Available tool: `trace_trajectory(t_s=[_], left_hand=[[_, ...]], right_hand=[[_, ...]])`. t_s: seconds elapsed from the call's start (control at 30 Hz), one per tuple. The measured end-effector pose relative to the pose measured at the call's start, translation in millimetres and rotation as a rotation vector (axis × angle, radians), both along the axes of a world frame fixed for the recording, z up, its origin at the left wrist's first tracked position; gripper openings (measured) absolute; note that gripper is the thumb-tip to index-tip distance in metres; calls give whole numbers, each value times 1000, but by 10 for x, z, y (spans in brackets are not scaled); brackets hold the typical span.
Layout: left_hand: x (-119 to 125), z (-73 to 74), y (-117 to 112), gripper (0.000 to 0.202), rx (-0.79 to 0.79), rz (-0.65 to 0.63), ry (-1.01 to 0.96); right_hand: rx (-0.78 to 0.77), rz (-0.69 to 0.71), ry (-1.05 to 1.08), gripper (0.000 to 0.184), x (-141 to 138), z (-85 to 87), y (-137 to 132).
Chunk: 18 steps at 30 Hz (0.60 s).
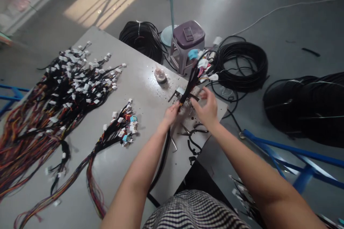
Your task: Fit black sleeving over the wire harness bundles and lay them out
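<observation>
My left hand (pixel 171 113) is closed around a wire harness (pixel 190 84), a bundle wrapped in black with white, blue and red connectors at its far end. A black sleeved length (pixel 163 155) runs back from it toward my body. My right hand (pixel 208 109) is just right of the bundle, thumb and forefinger apart. Near its thumb a short dark strip (pixel 195 97) juts from the bundle; whether the thumb touches it I cannot tell. Below the hands lie scissors or snips with black handles (pixel 192 134) and a thin metal hex key (pixel 174 144).
On the table (pixel 145 171) are a large pile of harnesses (pixel 80 78), a separate harness (pixel 107 137) and a small bottle (pixel 160 76). Beyond stand a stool (pixel 188 37) with a phone, and black tubing coils (pixel 242 66). Blue metal frames (pixel 295 154) are at right.
</observation>
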<state>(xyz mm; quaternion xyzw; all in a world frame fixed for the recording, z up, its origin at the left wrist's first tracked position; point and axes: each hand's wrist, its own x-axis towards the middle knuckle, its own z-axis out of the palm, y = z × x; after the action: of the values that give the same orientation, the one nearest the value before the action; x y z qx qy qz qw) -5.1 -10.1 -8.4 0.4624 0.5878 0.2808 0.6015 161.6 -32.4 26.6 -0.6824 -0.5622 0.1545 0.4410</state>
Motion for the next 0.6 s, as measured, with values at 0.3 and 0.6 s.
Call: trace_trajectory(t_s=[0.3, 0.6], left_hand=[[28, 68, 39, 65, -146, 2, -11], [9, 26, -147, 66, -150, 194, 10]], right_hand=[[-479, 435, -613, 45, 137, -460, -1515], [-980, 383, -277, 45, 144, -230, -1449]])
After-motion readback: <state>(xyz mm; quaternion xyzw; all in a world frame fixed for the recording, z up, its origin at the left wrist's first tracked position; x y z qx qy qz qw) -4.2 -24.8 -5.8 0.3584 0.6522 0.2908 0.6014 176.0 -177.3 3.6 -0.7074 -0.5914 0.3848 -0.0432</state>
